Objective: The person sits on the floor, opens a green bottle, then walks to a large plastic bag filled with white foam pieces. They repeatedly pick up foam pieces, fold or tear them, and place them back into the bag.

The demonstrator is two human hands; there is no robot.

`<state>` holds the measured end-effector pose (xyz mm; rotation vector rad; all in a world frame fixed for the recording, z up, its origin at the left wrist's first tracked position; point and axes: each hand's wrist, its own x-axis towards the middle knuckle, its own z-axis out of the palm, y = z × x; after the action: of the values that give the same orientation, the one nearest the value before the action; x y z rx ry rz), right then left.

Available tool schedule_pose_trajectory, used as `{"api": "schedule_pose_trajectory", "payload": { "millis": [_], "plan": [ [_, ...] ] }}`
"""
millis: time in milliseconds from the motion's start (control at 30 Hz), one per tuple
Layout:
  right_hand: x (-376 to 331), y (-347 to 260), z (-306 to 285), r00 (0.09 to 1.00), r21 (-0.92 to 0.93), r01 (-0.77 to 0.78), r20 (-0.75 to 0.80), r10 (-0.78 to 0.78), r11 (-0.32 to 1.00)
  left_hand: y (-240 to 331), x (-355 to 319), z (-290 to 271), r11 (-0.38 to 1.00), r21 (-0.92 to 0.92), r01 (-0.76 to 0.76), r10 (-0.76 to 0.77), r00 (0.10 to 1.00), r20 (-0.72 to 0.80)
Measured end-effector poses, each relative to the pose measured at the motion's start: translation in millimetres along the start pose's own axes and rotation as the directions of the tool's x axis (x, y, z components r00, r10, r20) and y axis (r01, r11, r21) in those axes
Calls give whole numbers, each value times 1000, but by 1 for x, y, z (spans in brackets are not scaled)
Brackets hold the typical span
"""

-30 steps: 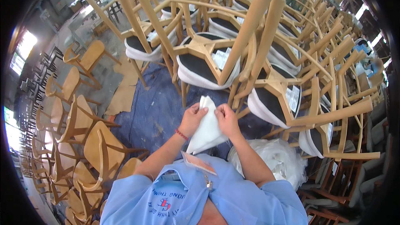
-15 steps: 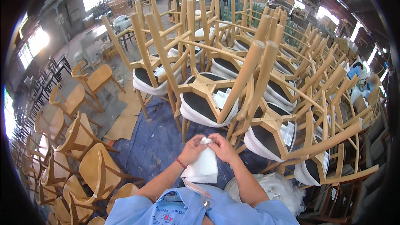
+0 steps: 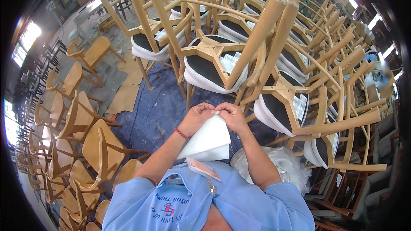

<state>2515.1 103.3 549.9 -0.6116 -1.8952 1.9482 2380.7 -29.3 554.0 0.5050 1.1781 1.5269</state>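
My left hand [image 3: 197, 117] and my right hand [image 3: 233, 116] meet in front of my chest, both pinching the top edge of a white foam sheet [image 3: 208, 140] that hangs down between my forearms. A red band circles my left wrist. Just beyond my hands stands an upturned wooden chair [image 3: 214, 66] with a black seat underside and white cushion rim, its legs pointing toward me.
Several upturned wooden chairs [image 3: 317, 81] are stacked ahead and to the right. Wooden chair frames [image 3: 79, 119] stand in rows on the left. A blue tarp [image 3: 158, 111] covers the floor under me. A bundle of clear plastic [image 3: 284, 164] lies at my right elbow.
The view has tilted; my hands stay together on the white sheet, which now hangs lower and more spread out.
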Motion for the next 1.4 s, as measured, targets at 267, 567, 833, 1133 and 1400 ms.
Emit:
{"api": "schedule_pose_trajectory", "payload": {
  "millis": [267,567,833,1133,1400],
  "plan": [
    [-2,-8,2,996,200,-85,2,86,976,2,4,7,932,291,-218,232,973,-13],
    [-1,5,-3,988,147,-152,5,153,977,-4,11,3,963,268,-29,44,998,-49],
    [-2,1,7,999,-15,-39,2,39,999,-20,13,-3,972,142,-188,201,976,-80],
    [-6,14,3,997,82,53,-59,-48,995,4,5,2,989,134,-63,57,997,50],
    [-5,13,1,1000,88,-22,-18,24,996,5,3,1,976,213,36,-33,999,-19]
  ]
}}
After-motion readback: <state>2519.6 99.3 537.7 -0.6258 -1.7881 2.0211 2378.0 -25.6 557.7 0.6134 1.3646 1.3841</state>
